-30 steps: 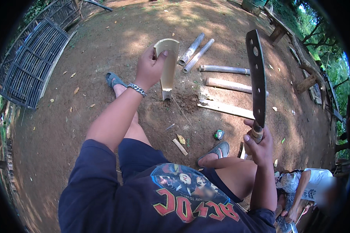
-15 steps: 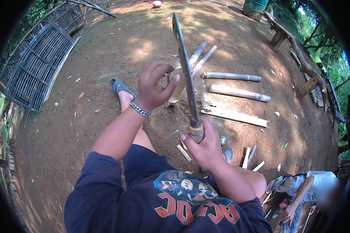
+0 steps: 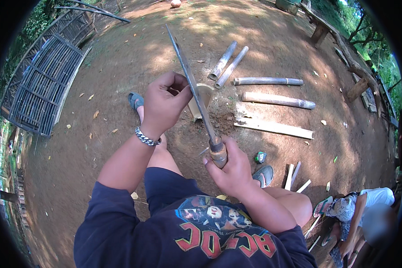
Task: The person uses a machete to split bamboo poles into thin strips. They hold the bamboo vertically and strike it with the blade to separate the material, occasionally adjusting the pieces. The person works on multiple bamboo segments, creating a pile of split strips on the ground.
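Observation:
My right hand (image 3: 231, 167) is wrapped round the wooden handle of a machete (image 3: 188, 73), whose long dark blade points up and to the left. My left hand (image 3: 165, 105) is closed, thumb and fingers bent together right beside the blade's left side. What it pinches, if anything, is hidden. Just behind the blade stands a split piece of bamboo (image 3: 204, 92), its pale hollow side showing. The blade crosses in front of it, and I cannot tell whether they touch.
Bamboo poles (image 3: 268, 81) and a split half (image 3: 274, 128) lie to the right. A tape measure (image 3: 261, 157) rests near my right foot, with cut strips (image 3: 289, 176) beyond. Another person (image 3: 350, 214) bends over at lower right. A bamboo rack (image 3: 44, 85) stands at left, a wooden bench (image 3: 319, 33) at far right.
The machete blade has tilted further left. My left hand has shifted left and a little down, its fingers drawing together. The split bamboo now shows on the right of the blade.

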Demonstrator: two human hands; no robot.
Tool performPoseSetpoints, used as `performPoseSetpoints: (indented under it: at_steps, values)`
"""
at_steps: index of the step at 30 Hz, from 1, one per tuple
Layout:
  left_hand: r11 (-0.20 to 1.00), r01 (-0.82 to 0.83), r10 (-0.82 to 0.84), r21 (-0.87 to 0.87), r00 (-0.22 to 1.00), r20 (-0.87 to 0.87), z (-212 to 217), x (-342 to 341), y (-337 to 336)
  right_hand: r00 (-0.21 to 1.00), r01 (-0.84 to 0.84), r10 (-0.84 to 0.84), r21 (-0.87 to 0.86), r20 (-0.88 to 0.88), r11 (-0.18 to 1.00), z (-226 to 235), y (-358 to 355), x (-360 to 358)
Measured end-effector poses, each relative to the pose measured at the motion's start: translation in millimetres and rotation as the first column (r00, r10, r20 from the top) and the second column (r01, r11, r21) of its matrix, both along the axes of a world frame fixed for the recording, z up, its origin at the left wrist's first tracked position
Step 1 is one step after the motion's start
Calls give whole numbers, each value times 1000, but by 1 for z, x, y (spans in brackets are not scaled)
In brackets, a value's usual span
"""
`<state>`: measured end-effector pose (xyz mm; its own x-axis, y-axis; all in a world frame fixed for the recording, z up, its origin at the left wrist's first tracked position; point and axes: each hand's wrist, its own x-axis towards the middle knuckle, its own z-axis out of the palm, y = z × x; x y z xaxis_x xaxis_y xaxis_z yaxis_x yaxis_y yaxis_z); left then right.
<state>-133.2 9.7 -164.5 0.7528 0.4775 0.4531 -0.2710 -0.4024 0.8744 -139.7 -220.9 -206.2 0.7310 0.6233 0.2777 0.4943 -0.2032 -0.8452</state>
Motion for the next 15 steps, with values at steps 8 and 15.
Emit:
performPoseSetpoints:
  at_steps: [8,15]
  values:
    - [999,-33,34,12,998,-57,4,-3,-5,1000,2,-2,2,19,1000,-3,0,0]
    - [997,-67,68,38,997,-39,8,-3,-8,1000,10,-10,-27,14,1000,1,0,2]
